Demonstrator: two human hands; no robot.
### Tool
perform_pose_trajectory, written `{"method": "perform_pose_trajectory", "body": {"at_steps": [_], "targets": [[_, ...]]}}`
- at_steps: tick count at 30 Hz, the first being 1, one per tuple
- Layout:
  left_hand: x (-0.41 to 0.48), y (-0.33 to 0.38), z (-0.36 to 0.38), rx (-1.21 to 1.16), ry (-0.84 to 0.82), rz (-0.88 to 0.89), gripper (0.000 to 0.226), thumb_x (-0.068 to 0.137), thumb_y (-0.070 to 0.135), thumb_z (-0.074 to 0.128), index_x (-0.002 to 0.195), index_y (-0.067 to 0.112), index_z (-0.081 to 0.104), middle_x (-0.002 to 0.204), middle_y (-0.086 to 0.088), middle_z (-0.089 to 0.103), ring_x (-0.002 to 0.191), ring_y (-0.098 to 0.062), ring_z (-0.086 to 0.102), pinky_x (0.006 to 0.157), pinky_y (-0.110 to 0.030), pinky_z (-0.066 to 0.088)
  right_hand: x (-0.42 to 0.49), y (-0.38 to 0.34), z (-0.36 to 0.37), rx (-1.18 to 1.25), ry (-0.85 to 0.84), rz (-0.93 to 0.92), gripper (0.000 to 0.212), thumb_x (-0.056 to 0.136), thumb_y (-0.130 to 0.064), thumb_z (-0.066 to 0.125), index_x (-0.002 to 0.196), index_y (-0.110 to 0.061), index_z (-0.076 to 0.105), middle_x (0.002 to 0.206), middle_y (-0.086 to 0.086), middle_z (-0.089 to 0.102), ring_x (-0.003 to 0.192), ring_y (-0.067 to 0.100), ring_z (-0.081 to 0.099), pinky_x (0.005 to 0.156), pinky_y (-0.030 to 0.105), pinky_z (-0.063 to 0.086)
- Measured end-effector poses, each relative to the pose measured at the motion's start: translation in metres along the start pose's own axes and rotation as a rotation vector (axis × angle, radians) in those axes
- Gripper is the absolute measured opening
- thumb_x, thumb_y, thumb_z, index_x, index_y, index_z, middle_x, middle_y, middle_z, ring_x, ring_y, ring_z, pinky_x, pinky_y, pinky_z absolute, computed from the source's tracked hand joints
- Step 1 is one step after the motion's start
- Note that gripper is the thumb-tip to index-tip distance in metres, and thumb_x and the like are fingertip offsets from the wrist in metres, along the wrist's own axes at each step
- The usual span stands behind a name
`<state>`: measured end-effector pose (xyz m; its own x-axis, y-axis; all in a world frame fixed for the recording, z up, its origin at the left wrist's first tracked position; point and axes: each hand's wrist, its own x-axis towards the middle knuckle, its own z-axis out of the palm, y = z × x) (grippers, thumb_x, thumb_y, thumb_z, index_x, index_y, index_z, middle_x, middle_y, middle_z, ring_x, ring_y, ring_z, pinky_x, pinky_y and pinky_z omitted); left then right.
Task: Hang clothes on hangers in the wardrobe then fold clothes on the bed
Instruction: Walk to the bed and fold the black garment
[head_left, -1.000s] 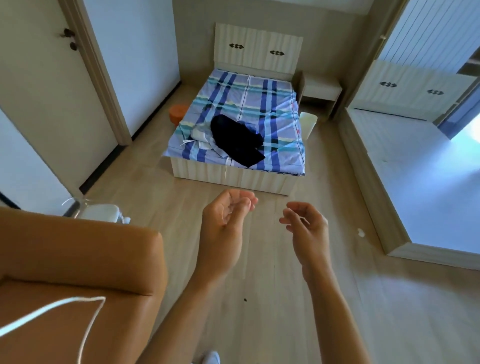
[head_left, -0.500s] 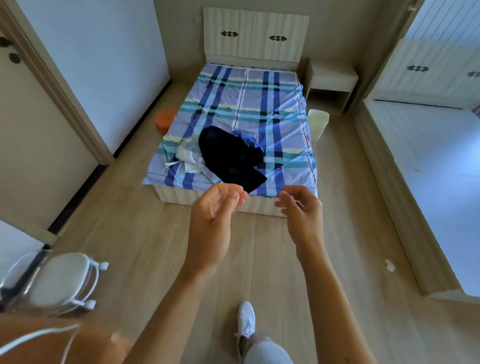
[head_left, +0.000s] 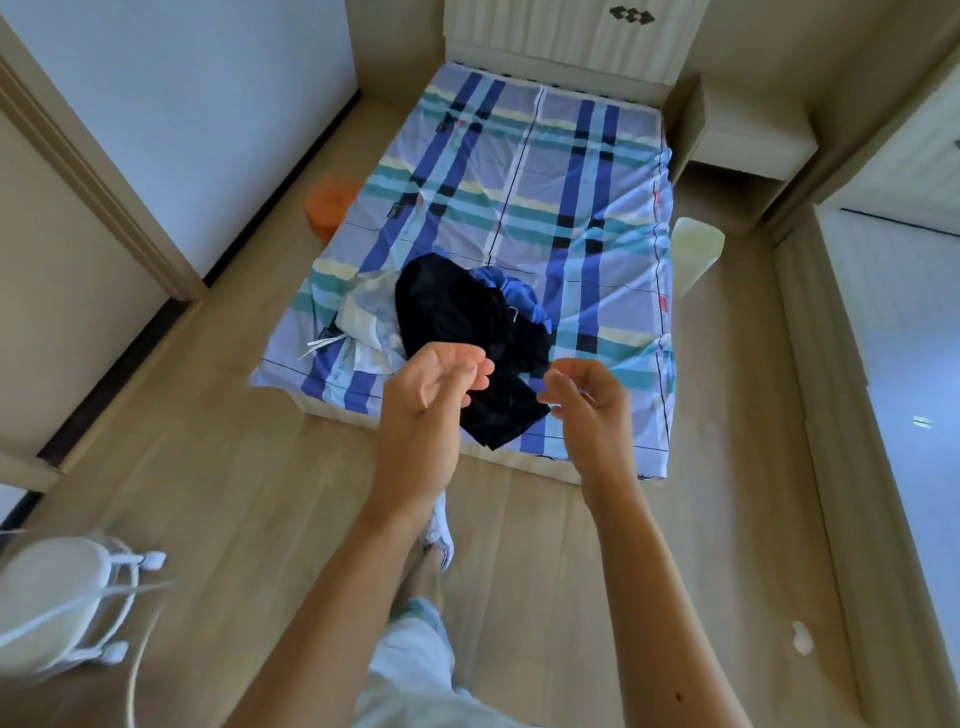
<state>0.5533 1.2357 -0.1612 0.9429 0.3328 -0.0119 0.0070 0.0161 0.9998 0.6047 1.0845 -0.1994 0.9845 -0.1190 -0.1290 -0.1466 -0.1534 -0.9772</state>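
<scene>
1. At the near end of the bed (head_left: 524, 171), on its blue, teal and white checked sheet, lies a heap of clothes: a black garment (head_left: 447, 312) spread on top and reaching toward the foot edge, a blue garment (head_left: 511, 293) bunched against its far right side, and a white garment (head_left: 366, 325) with loose strings beside it on the left.
2. Both hands are raised in front of the heap, apart from each other and not touching any cloth.
3. The left hand (head_left: 426, 410) shows its palm, fingers loosely curled and close together, holding nothing.
4. The right hand (head_left: 589, 410) faces it, fingers bent in a loose hook; whether something thin sits between them I cannot tell.
5. A white shoe (head_left: 440, 530) stands on the wooden floor (head_left: 260, 467) just below the left wrist.
6. An orange object (head_left: 330, 205) sits on the floor against the bed's left side; a pale bin (head_left: 695, 249) stands at its right side, near a bedside table (head_left: 748, 140).
7. A white stool (head_left: 57, 597) is at the lower left, blurred.
</scene>
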Motion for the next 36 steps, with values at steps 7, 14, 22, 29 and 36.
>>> {"method": "perform_pose_trajectory", "body": {"at_steps": [7,14,22,29,36], "targets": [[0.194,-0.051,0.032,-0.01,-0.031,-0.076,0.018,0.091,0.028,0.052,0.095,0.021,0.069,0.092,0.002,0.076,0.088,-0.012,0.071,0.078,-0.019,0.053,0.179,0.026,0.047,-0.053,0.038,0.117,0.006,0.093,-0.012,0.063,0.091,-0.016,0.066,0.094,0.003,0.071,0.079,0.014,0.072,0.072,0.023,0.05],[0.339,-0.092,0.063,0.077,-0.122,-0.098,0.016,0.098,0.019,0.053,0.093,0.018,0.068,0.091,0.001,0.074,0.085,-0.007,0.069,0.075,-0.014,0.048,0.312,0.061,0.082,-0.118,0.07,0.161,0.005,0.09,-0.011,0.064,0.09,-0.016,0.065,0.083,-0.006,0.07,0.076,0.019,0.073,0.068,0.027,0.054],[0.421,-0.178,0.089,0.123,-0.064,-0.249,0.016,0.098,0.017,0.053,0.095,0.014,0.068,0.091,0.0,0.074,0.084,-0.009,0.069,0.074,-0.014,0.048,0.438,0.175,0.125,-0.293,-0.043,0.347,0.029,0.084,-0.017,0.068,0.112,-0.019,0.061,0.102,0.001,0.068,0.088,0.019,0.066,0.073,0.028,0.051],[0.433,-0.239,0.085,0.139,-0.004,-0.348,0.017,0.094,0.021,0.052,0.094,0.02,0.069,0.091,0.004,0.075,0.088,-0.007,0.07,0.076,-0.014,0.05,0.517,0.298,0.166,-0.56,-0.256,0.527,0.078,0.082,-0.026,0.078,0.146,-0.02,0.034,0.142,0.007,0.041,0.107,0.019,0.051,0.083,0.031,0.044],[0.428,-0.282,0.068,0.155,0.064,-0.421,0.019,0.09,0.027,0.051,0.092,0.024,0.07,0.09,0.009,0.074,0.092,-0.006,0.07,0.076,-0.013,0.05,0.57,0.366,0.186,-0.625,-0.376,0.52,0.099,0.076,-0.028,0.084,0.153,-0.02,0.023,0.145,0.006,0.045,0.131,0.026,0.049,0.109,0.041,0.043]]}}
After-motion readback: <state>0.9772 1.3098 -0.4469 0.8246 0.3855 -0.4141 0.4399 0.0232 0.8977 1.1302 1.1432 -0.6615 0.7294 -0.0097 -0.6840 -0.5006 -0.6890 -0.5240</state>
